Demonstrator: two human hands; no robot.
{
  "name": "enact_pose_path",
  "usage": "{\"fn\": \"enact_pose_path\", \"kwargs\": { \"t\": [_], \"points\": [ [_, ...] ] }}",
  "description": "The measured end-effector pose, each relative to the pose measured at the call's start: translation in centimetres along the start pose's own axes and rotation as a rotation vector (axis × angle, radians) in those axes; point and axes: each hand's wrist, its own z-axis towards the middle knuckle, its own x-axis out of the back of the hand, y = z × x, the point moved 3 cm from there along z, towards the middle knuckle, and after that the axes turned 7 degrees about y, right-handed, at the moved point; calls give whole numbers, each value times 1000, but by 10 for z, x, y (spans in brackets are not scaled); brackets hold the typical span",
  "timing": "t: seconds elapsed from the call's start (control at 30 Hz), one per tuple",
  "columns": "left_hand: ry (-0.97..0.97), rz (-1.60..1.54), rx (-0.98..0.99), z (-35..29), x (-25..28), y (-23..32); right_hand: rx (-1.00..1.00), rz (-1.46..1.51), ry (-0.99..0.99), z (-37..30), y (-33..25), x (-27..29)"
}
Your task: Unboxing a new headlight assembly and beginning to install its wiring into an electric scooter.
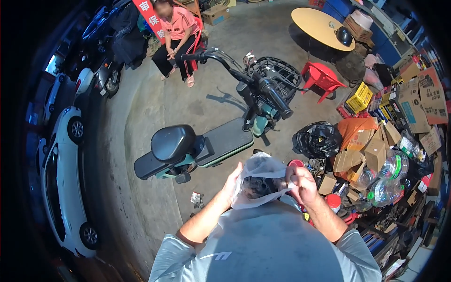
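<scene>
I hold a translucent white plastic bag (257,163) in front of my chest, its mouth spread wide. My left hand (230,186) grips the bag's left side, with most of its fingers behind the plastic. On the opposite side, my right hand (304,186) pinches the rim between thumb and fingers. Something dark (258,186) shows inside the bag; its kind is unclear. Just beyond my hands stands a green and black electric scooter (226,142), with a black seat (173,143), handlebars and a front basket (283,75).
A person (180,29) in a pink top sits on a red chair at the far left. Cardboard boxes (414,105), plastic bottles (386,188) and a black bag (317,140) crowd the right. A red stool (321,79) stands near a round table (315,26). White car (70,188) at left.
</scene>
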Motion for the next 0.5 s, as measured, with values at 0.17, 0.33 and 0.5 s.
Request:
{"fn": "enact_pose_path", "kwargs": {
  "t": [0.17, 0.33, 0.5],
  "points": [
    [-102, 89, -138, 13, -1, 11, -24, -508, -131, -1, -33, 5],
    [-99, -8, -72, 25, 0, 11, 403, -1080, 45, -14, -63, -19],
    [-176, 70, -132, 31, 11, 13, 610, -1081, -90, -28, -81, -52]
  ]
}}
